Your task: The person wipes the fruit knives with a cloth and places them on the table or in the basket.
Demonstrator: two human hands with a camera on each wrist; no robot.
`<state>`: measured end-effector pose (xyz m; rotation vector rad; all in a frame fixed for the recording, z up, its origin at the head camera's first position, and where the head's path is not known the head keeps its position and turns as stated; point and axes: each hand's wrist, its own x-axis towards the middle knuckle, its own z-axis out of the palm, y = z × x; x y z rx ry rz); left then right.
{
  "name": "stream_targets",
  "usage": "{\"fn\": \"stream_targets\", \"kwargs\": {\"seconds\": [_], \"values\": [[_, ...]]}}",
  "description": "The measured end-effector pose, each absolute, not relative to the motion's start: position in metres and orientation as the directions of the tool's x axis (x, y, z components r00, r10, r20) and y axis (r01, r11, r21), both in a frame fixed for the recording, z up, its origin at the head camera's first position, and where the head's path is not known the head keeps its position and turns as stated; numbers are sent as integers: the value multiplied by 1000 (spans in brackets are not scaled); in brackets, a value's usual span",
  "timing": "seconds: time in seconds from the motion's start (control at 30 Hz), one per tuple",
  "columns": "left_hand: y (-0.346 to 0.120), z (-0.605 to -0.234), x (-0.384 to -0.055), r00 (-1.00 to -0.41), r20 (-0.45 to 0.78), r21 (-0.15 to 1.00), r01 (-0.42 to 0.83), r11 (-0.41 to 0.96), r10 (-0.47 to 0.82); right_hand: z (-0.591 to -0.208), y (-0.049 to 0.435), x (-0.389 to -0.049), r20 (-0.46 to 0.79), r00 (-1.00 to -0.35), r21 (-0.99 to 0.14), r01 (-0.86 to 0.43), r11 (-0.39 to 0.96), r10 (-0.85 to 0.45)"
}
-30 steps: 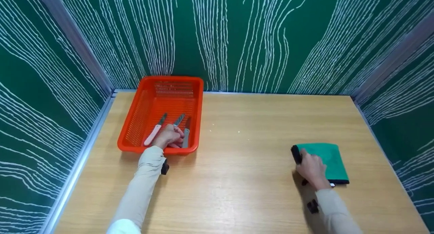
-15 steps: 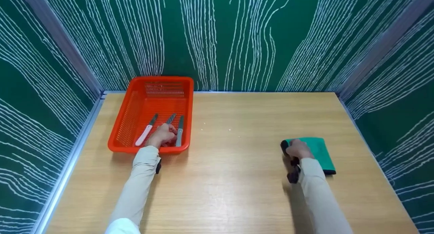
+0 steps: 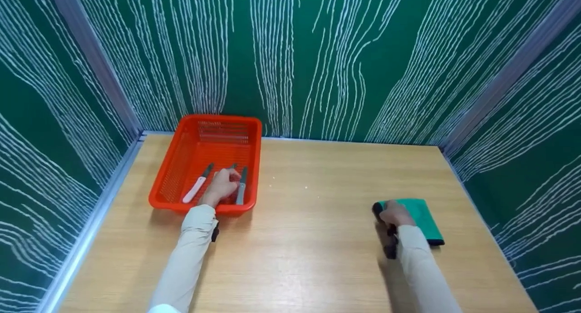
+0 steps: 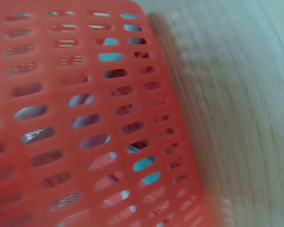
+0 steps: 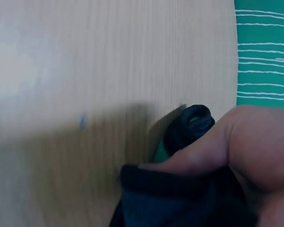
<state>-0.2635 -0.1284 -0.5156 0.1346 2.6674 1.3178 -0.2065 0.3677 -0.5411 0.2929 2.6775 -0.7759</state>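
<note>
In the head view my left hand point(image 3: 222, 182) reaches over the near rim of an orange plastic basket point(image 3: 159, 177). Its curled fingers grip the middle knife point(image 3: 233, 166), of which only the blade tip shows. A pink-handled knife point(image 3: 195, 189) lies to its left and a grey-handled knife point(image 3: 241, 190) to its right. Basket slats point(image 4: 52, 104) hide most of this hand in the left wrist view. My right hand point(image 3: 396, 213) pinches the left edge of a folded green cloth point(image 3: 420, 215) with black trim. In the right wrist view its thumb presses by the rolled black edge point(image 5: 191, 125).
The wooden table point(image 3: 313, 254) carries the basket at back left and the cloth at right. A few small white specks point(image 3: 306, 187) lie between them. Green walls point(image 3: 272, 54) with white lines stand at the back and both sides.
My left hand has moved slightly forward along the middle knife, covering more of its blade. The right hand has tilted and come farther over the cloth's edge. The head view has shifted.
</note>
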Motion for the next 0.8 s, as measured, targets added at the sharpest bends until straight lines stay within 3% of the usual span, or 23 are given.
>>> {"fn": "stream_targets", "kwargs": {"seconds": [0.17, 0.43, 0.63, 0.8], "values": [[-109, -497, -250, -986, 52, 813, 132, 567, 156, -534, 397, -189, -254, -954, -428, 258, 866, 159], [-74, -482, -190, -958, 269, 752, 275, 599, 103, -529, 424, -166, -66, -997, -423, 61, 904, 36], [-51, -493, -143, -896, 421, 743, 431, 513, 144, -519, 408, -136, -57, -998, -394, 27, 919, 5], [-40, -497, -115, -897, 411, 702, 424, 572, 161, -507, 382, -119, -8, -995, -472, -86, 877, -102]]}}
